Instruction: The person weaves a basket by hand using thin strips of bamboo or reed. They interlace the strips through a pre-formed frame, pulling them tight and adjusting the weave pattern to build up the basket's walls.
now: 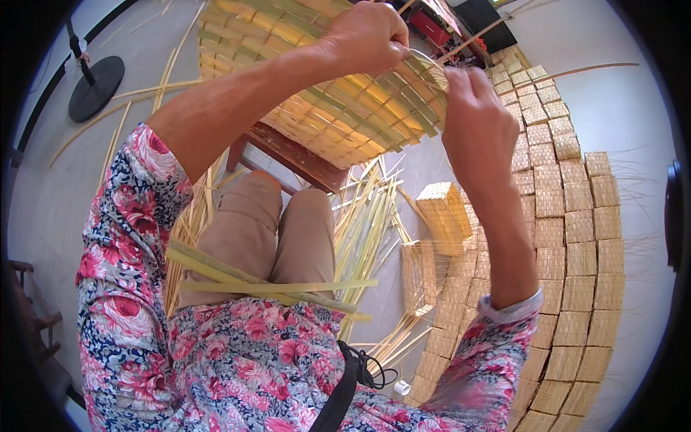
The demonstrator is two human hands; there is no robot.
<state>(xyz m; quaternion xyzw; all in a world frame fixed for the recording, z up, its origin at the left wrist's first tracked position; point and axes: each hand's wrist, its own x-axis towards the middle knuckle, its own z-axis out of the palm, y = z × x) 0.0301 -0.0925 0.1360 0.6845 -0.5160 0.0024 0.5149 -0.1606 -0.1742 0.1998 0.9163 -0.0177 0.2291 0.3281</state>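
Note:
A woven bamboo panel [317, 119], yellow and green, lies in front of me on a low red-brown wooden stool [299, 160]. At its far right edge a thin pale bamboo strip [430, 66] bends in a short arc between my hands. My left hand [371, 37] is closed, with thumb and fingers pinching one part of the strip. My right hand [479, 108] is raised to the right of the panel, its fingers curled closed round the other part. A long thin end [568, 75] sticks out to the right beyond this hand.
Flat green strips [266, 286] lie across my lap. More loose strips [363, 216] spread over the floor. Rows of stacked woven baskets [551, 248] line the right side, with two open frames, one a box-shaped basket [443, 216], nearer me. A black round stand base [97, 88] stands far left.

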